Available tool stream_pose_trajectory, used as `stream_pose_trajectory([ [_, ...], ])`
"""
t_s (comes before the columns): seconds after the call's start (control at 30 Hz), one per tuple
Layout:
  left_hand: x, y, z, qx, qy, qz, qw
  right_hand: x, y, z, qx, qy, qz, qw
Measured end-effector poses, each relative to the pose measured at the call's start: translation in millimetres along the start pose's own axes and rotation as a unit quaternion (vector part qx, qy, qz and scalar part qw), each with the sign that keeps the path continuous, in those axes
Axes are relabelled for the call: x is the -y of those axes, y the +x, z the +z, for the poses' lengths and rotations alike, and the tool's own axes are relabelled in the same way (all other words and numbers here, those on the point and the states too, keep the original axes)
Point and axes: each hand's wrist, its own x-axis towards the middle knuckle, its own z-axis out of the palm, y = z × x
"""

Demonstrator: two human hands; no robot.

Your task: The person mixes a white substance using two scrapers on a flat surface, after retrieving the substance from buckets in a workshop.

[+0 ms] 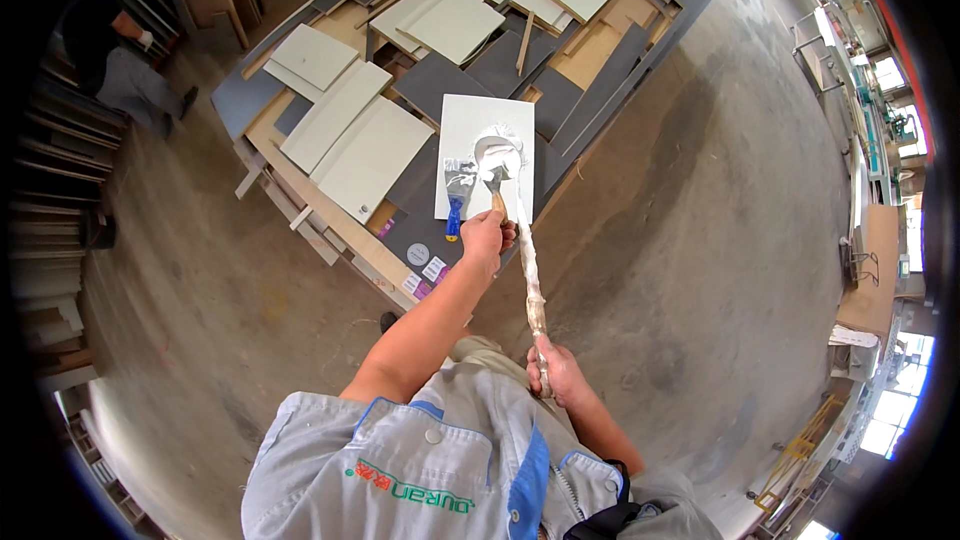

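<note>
My left hand (pixel 486 240) is closed round the wooden handle of a putty knife (pixel 499 202). The blade of that knife is in a heap of white paste (pixel 496 147) on a white board (pixel 458 125). Lower down, my right hand (pixel 558 373) grips a long stick (pixel 531 275) crusted with white. The stick's upper end reaches up to the board beside the paste, where its tip is hard to make out. A second putty knife with a blue handle (pixel 454 218) lies on the board's left side, its blade smeared with paste.
Under the board is a broad stack of dark grey sheets (pixel 440 82) with pale panels (pixel 375 155) and wood strips on top. A person (pixel 115 50) stands at the upper left beside racks of boards (pixel 60 150). Concrete floor (pixel 660 240) spreads to the right, toward benches.
</note>
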Motion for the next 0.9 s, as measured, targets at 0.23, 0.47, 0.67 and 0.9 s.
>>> stream_pose_trajectory([
  [0.23,6.9,3.4,4.4,0.007,-0.022,0.028,0.999,-3.2,-4.9,2.4,-0.011,-0.002,0.016,1.000],
  [0.47,18.5,9.7,3.3,0.045,-0.125,0.035,0.991,-3.7,-5.7,1.5,-0.020,-0.008,0.013,1.000],
  [0.67,22.6,5.4,-4.2,0.124,-0.200,0.014,0.972,9.5,-2.3,5.0,-0.025,-0.016,-0.008,1.000],
  [0.9,25.7,-0.9,-15.2,0.168,-0.204,-0.074,0.962,15.8,2.7,-5.2,0.010,0.051,0.010,0.999],
])
